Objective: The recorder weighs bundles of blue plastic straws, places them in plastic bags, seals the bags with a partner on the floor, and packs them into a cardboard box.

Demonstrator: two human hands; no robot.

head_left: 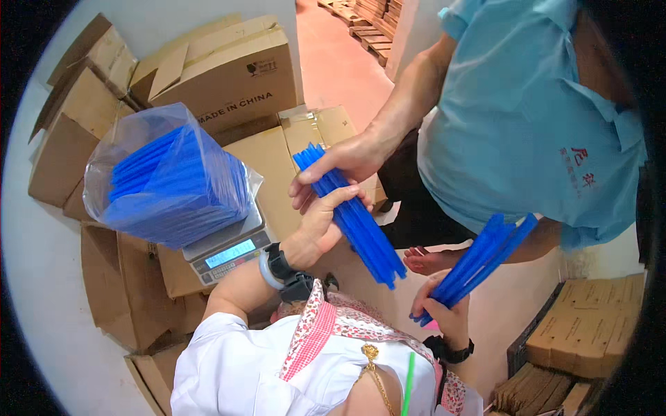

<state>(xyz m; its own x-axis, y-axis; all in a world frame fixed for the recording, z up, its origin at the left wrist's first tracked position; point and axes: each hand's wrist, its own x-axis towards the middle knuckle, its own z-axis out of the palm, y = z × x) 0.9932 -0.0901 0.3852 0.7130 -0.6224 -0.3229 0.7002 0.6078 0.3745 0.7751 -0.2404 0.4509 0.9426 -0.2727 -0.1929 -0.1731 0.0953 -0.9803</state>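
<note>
Seen from our head camera, the digital scale [225,247] anchors the scene. On its pan sits a clear plastic bag [166,173] packed with blue plastic straws, and brown cardboard cartons [229,69] rise behind the scale and to its left. More flattened cardboard [118,284] lies below the scale against the pale floor.

Just right of the scale, our left hand [320,225], a dark watch with a pale band on its wrist, reaches up with fingers spread and curled around the lower side of a bundle of blue straws [350,211]. The bundle slants from above the scale's right corner down and away to the right. A co-worker's hand [340,170] grips the same bundle from above, the fingers touching ours; the arm runs up to a light blue shirt [520,118].

Farther right of the scale, our right hand [444,312], wearing a black wristband, is closed around the base of a second bundle of blue straws [479,260], which fans up and to the right, well apart from the first. At the far right, low, stand stacked cardboard boxes [590,326]. Behind the co-worker, wooden pallets [368,17] rest on the reddish floor.
</note>
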